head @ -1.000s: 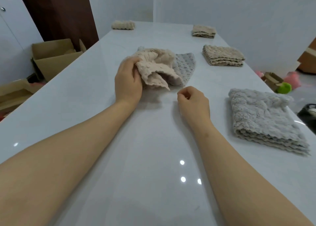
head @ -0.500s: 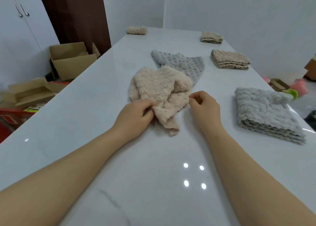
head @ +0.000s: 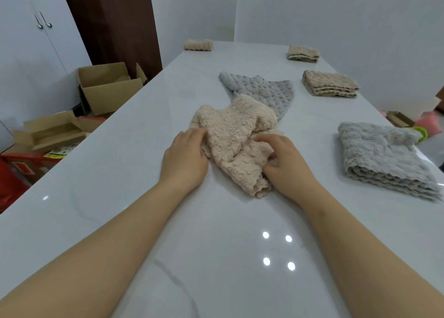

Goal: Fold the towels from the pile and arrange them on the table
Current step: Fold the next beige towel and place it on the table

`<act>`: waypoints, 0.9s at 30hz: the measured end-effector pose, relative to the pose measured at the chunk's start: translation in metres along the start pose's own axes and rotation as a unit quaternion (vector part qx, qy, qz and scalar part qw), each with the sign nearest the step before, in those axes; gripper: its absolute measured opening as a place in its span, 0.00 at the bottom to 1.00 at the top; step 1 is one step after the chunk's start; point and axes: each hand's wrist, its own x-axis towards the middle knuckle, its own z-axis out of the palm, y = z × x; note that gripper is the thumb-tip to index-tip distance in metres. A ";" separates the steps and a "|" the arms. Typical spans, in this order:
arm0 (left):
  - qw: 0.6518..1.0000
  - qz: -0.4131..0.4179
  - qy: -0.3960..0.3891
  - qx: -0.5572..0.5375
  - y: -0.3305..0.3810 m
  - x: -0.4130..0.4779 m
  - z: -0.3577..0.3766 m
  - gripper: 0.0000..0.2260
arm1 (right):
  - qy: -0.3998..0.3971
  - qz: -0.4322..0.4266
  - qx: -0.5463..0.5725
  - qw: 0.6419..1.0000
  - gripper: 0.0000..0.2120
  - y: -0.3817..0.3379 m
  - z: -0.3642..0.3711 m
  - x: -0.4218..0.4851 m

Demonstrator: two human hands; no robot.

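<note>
A crumpled beige towel [head: 234, 137] lies on the white table [head: 134, 164] in front of me. My left hand [head: 185, 159] holds its left edge, fingers curled into the cloth. My right hand [head: 286, 166] grips its right side, thumb and fingers pinching the fabric. Behind it an unfolded grey towel [head: 262, 89] lies flat. A folded grey towel [head: 382, 159] sits at the right. Folded beige towels rest further back: one [head: 329, 83] on the right, another [head: 303, 53] behind it, and a third [head: 198, 45] at the far left corner.
Open cardboard boxes [head: 108, 87] and a red item [head: 14, 171] stand on the floor left of the table. White cabinet doors [head: 36, 41] are at the far left. More boxes and colourful items [head: 413, 125] lie on the floor to the right.
The beige towel was pulled off the grey towel toward me and set down nearer. My right hand moved in and took hold of its right side.
</note>
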 end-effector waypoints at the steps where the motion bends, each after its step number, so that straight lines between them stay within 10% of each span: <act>1: 0.999 0.012 -0.014 0.051 0.001 0.003 0.002 0.22 | -0.013 -0.018 -0.018 1.000 0.26 -0.001 0.000 0.001; 6: 0.995 0.052 -0.029 0.083 -0.003 0.008 0.005 0.15 | -0.067 -0.034 -0.100 0.992 0.20 0.000 0.005 0.004; 22: 0.982 0.140 0.125 0.009 -0.013 -0.006 -0.055 0.10 | 0.139 0.091 0.112 0.980 0.14 0.010 -0.006 0.002; 27: 0.980 0.188 -0.047 -0.038 -0.018 -0.002 -0.045 0.18 | 0.178 -0.093 0.060 0.978 0.14 -0.019 -0.021 -0.007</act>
